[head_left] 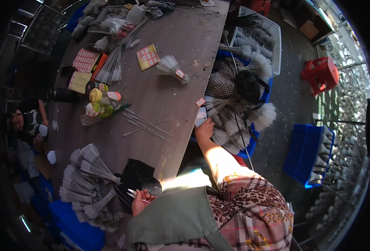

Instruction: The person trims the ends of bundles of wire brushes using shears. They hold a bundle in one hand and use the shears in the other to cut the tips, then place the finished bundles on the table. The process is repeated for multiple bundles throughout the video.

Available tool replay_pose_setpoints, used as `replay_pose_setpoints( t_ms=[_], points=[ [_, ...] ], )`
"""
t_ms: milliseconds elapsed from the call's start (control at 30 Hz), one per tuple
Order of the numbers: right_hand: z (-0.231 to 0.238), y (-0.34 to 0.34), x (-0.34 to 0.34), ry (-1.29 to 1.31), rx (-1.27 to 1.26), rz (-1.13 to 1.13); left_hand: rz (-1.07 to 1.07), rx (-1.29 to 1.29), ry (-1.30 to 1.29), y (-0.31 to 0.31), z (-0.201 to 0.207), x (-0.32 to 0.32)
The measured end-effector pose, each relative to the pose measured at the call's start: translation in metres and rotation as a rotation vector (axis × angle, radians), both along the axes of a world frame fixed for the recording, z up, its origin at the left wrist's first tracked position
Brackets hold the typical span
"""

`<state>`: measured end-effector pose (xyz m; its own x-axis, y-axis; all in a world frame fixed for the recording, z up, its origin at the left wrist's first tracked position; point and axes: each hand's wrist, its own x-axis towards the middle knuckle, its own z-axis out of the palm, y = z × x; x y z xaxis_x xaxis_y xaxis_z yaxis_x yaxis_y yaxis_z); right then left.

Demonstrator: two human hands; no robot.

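Note:
My left hand [141, 202] is closed round a small pointed tool [131, 192] with two silver tips, perhaps scissors or tweezers. Close to it lie a black cloth [139, 175] and a big pile of bundled thin brushes [82, 184] with pale bristles and wire stems. My right arm reaches out to the table's right edge, where my right hand [205, 129] has its fingers on a pale, flat, phone-like object [201, 116]. A small red-and-white label [200, 102] sits just beyond it. Some of the right fingers are hidden.
On the table [151, 100] are loose wire brushes [147, 124], a tied brush bundle [173, 69], label sheets [147, 57] and bottles [105, 102]. A blue crate [252, 138] of brushes stands at the right, with a red stool [320, 75] beyond. Another person [30, 119] is at far left.

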<state>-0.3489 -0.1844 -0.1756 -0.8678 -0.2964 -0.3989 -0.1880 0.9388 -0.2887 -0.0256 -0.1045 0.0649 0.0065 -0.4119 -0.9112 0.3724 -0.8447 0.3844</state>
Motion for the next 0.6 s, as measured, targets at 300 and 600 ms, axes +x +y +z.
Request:
replay_pose_setpoints(
  t_ms=[300,600],
  points=[
    [-0.008,-0.007,-0.007,0.039,0.117,-0.01,0.051,-0.046,0.123,0.022,-0.031,0.028],
    [-0.028,-0.006,0.004,0.199,0.135,-0.027,0.073,-0.028,0.009,0.036,-0.064,0.056]
  ],
)
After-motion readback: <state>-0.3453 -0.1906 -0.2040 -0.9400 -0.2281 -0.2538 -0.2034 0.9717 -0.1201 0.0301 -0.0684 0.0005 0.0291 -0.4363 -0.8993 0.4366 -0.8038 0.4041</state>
